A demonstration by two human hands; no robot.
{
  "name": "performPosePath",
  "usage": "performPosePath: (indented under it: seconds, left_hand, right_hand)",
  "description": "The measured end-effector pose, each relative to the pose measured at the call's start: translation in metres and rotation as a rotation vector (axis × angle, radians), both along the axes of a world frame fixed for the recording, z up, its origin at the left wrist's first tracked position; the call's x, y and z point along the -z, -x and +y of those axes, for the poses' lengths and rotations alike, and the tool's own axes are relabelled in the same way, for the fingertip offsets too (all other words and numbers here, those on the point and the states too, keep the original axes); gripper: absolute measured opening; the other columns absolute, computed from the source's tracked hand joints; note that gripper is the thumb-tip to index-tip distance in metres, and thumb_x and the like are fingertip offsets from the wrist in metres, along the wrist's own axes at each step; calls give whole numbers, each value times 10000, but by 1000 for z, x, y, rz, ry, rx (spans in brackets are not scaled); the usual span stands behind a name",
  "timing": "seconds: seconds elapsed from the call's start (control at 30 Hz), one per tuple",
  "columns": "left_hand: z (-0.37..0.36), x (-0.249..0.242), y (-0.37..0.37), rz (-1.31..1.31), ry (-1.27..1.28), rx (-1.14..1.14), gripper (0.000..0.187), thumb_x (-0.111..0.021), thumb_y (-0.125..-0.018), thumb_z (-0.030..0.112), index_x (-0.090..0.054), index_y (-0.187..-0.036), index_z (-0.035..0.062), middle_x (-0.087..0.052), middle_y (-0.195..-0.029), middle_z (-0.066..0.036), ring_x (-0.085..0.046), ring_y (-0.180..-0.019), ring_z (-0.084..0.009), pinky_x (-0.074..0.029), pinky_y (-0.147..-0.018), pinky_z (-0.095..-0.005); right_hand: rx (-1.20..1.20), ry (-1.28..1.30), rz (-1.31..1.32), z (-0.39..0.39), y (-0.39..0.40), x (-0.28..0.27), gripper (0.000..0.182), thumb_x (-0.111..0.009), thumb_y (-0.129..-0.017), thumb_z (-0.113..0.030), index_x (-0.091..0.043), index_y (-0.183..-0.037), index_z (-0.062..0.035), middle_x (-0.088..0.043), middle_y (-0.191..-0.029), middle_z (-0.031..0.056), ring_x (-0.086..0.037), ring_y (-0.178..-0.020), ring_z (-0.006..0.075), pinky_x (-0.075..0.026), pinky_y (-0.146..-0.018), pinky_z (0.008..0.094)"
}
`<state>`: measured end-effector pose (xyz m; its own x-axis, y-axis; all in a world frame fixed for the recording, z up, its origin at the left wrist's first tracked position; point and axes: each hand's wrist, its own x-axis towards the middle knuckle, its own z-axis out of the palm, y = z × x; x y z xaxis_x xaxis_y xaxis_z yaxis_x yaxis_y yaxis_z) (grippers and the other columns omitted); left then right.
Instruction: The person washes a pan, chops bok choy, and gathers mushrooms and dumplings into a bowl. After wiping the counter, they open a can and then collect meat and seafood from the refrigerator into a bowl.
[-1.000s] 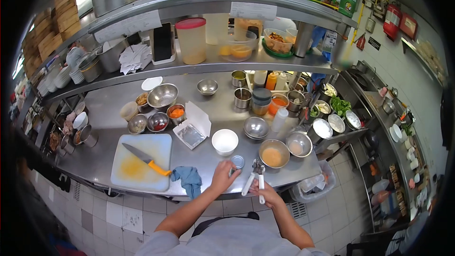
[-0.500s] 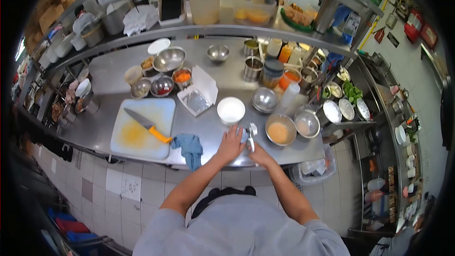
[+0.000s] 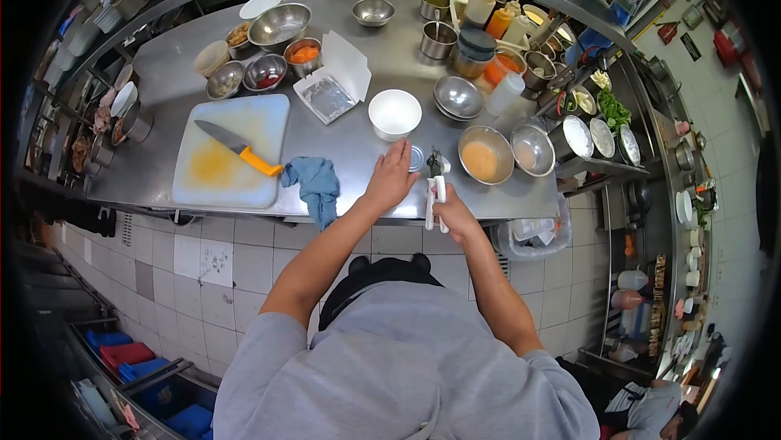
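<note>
A can opener (image 3: 437,189) with white handles is in my right hand (image 3: 457,216), its handles slightly spread and its metal head pointing away from me. Just left of that head stands a small round can (image 3: 416,158), its metal top facing up. My left hand (image 3: 390,177) lies with fingers stretched out beside the can, fingertips right at its left edge. Beyond those fingertips is a white bowl (image 3: 395,114). A blue cloth (image 3: 314,186) hangs over the counter edge left of my left forearm.
On the left, an orange-handled knife (image 3: 237,148) lies on a stained cutting board (image 3: 272,118). To the right sit a bowl of pale orange liquid (image 3: 486,155) and another metal bowl (image 3: 533,148). Behind are an open white box (image 3: 346,74), stacked metal bowls (image 3: 458,98) and squeeze bottles (image 3: 506,94).
My view has tilted downward. The can opener has come away from the can to its right, and its handles now show apart. My left hand stays beside the can.
</note>
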<state>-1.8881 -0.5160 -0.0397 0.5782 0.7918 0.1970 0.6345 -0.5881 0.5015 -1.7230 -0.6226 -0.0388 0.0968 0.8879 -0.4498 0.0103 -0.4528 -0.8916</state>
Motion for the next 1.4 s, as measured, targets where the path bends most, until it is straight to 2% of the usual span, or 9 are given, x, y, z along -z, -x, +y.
performPosePath:
  seconds: [0.17, 0.57, 0.77, 0.87, 0.97, 1.07, 1.17, 1.27, 1.4]
  left_hand:
    - [-3, 2, 0, 3, -16, 1, 742, -626, -897, 298, -278, -1460, -37, -277, -1516, -224, -351, -1364, -394, -336, -1085, -540]
    - [1, 6, 6, -117, -15, 77, 759, -643, -890, 262, -262, -1446, -86, -299, -1481, -292, -357, -1349, -422, -352, -1099, -407]
    - [-1, 9, 10, -446, 162, 13, 878, -728, -825, 243, -219, -1469, -67, -310, -1480, -285, -348, -1360, -415, -335, -1106, -396]
    - [-2, 25, 18, -473, 152, -66, 898, -749, -803, 225, -218, -1472, -52, -329, -1464, -273, -380, -1334, -418, -356, -1089, -412]
    - [-2, 44, 30, -431, 219, -29, 916, -756, -798, 226, -206, -1477, -48, -372, -1432, -268, -407, -1312, -410, -354, -1087, -411]
    - [-4, 52, 34, -478, 351, 24, 912, -756, -794, 205, -207, -1476, -53, -400, -1404, -270, -429, -1290, -404, -358, -1084, -410]
    - [-9, 52, 31, -555, 439, 22, 896, -741, -803, 179, -200, -1481, -46, -396, -1408, -271, -428, -1295, -400, -362, -1082, -406]
    - [-4, 63, 31, -490, 299, 54, 916, -728, -815, 120, -149, -1517, 17, -390, -1411, -235, -514, -1229, -337, -517, -842, -325]
    - [0, 70, 29, -456, 362, 43, 919, -709, -830, 107, -115, -1526, 26, -372, -1426, -240, -492, -1251, -339, -516, -851, -330]
  right_hand:
    - [-90, 13, -163, 8, 11, -25, 526, -535, -755, -27, -417, -1268, -26, -516, -1088, 176, -530, -980, 224, -444, -770, 321]
    - [-160, 119, -415, 15, 7, -9, 399, -511, -796, -96, -451, -1177, 7, -587, -985, 237, -607, -913, 315, -474, -765, 371]
    - [-89, -16, -573, 23, 9, 4, 283, -518, -814, -116, -518, -1061, 22, -613, -932, 221, -613, -888, 313, -475, -782, 379]
    - [-45, -30, -445, 21, 8, -15, 264, -544, -805, -70, -521, -1060, -5, -575, -919, 130, -553, -829, 230, -450, -731, 349]
    - [52, -79, -393, 18, 12, -19, 300, -542, -797, -60, -517, -1091, -6, -568, -921, 140, -548, -846, 227, -448, -740, 338]
    - [-20, -35, -417, 19, 13, -18, 314, -524, -797, -75, -497, -1102, -3, -597, -897, 196, -604, -776, 277, -475, -676, 368]
    - [-136, 119, -418, 26, 7, -21, 332, -526, -791, -70, -491, -1116, -12, -594, -903, 203, -604, -773, 263, -471, -658, 360]
    - [-170, 94, -402, 30, 1, -12, 343, -532, -783, -71, -483, -1116, -4, -591, -916, 205, -611, -809, 274, -475, -678, 374]
    - [-192, 13, -441, 32, 2, -5, 394, -565, -767, -93, -469, -1133, 18, -587, -958, 208, -611, -878, 290, -484, -752, 372]
